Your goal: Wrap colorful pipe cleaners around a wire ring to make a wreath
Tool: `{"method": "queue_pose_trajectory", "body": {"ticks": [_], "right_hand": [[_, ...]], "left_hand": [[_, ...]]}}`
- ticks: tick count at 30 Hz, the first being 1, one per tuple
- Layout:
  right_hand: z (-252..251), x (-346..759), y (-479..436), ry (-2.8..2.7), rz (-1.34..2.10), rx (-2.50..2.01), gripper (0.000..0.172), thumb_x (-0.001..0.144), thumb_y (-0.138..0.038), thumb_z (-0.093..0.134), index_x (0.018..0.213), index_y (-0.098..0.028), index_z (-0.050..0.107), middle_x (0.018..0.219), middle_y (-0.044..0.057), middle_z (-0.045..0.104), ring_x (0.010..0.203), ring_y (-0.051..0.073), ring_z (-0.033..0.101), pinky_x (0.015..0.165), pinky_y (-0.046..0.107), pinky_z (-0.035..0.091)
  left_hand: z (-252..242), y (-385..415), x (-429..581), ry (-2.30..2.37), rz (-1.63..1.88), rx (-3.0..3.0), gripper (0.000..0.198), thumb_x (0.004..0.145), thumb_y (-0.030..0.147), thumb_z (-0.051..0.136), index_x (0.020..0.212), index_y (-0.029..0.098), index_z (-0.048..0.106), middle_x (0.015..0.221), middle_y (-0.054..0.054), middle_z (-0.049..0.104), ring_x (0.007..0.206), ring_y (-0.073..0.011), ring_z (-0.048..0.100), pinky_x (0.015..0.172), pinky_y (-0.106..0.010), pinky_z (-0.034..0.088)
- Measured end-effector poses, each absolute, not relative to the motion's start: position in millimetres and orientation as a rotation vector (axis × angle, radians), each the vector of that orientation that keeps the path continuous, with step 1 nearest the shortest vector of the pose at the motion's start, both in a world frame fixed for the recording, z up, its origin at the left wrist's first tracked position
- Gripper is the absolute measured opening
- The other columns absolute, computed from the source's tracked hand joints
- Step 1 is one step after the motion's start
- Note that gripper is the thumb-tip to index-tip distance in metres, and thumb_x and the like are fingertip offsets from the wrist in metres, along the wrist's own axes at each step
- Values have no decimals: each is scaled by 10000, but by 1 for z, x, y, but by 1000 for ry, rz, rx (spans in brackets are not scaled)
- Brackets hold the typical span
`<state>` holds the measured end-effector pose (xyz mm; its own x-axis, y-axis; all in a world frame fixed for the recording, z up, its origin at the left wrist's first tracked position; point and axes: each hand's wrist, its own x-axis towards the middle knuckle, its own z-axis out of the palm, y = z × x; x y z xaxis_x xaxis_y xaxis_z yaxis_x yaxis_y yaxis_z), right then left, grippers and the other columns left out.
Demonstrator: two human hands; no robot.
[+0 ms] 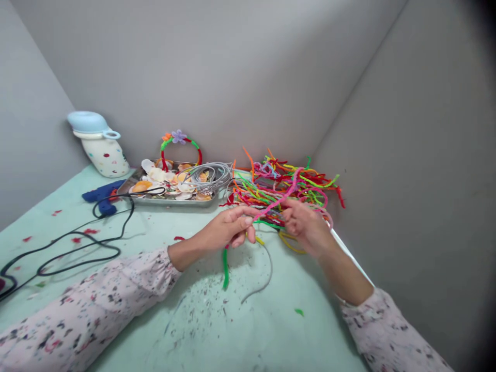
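A bright pink pipe cleaner [268,208] stretches between my two hands, its far end curving up and to the right. My left hand [232,225] pinches its near end between thumb and forefinger. The curled fingers of my right hand [306,226] close on it farther along. Below my left hand hangs a grey wire [270,269] with a yellow wrap near its top. A green wrapped end [225,271] hangs there too; how these pass through the palm is hidden. Behind my hands lies a heap of multicoloured pipe cleaners [318,181].
A metal tray [170,202] holds shells and a coil of grey wire [217,175]. Behind it stands a flowered pipe-cleaner hoop [200,155]. At left are a blue glue gun [103,195], its looping black cord [77,271] and a lidded white cup [103,155]. Scraps dot the green tabletop [248,336].
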<state>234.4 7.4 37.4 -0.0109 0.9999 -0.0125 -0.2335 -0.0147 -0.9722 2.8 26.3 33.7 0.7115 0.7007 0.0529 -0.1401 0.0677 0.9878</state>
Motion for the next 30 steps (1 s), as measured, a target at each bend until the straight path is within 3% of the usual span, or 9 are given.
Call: {"method": "queue_pose_trajectory", "body": {"ticks": [4,11,16,23,27,30], "right_hand": [[22,204,-6,-1279,1402,-1040,261,735,-357,719,931,-197,656,682,-22,603,505,87,498,463,216,370],[15,200,-15,-1264,1202,-1084,216,793,-380,674,880,-184,649,556,-35,582,508,105,511,502,231,390],[-2,209,-16,-1157,988,-1131,213,833,-397,628,867,-188,611,570,-38,585,504,100,506,504,226,406],[-13,214,-11,-1144,958,-1189,207,819,-393,640,870,-197,593,530,-50,569,493,103,505,488,217,413],[-14,216,-11,-1144,964,-1187,181,822,-370,635,874,-206,579,524,-51,573,491,109,515,491,222,422],[-17,217,-10,-1110,1010,-1123,149,831,-354,610,861,-216,563,649,-26,636,521,114,557,480,228,422]], "left_hand": [[30,22,6,525,633,1410,325,892,415,514,1085,154,517,690,8,637,398,-27,411,392,-153,260],[22,19,11,665,636,1518,278,859,422,541,975,170,527,689,17,635,409,-45,418,403,-169,311],[11,29,4,1097,901,1872,181,833,330,567,939,184,555,688,27,580,597,-112,518,564,-222,397],[1,31,-1,1321,608,2298,106,755,284,615,803,190,629,844,-27,586,739,-167,568,681,-281,412],[2,32,-1,1321,595,2285,77,752,209,562,758,181,634,799,-28,589,718,-163,562,652,-271,402],[6,35,0,1266,689,2149,96,772,228,548,776,174,627,745,-13,597,651,-142,543,596,-249,389]]}}
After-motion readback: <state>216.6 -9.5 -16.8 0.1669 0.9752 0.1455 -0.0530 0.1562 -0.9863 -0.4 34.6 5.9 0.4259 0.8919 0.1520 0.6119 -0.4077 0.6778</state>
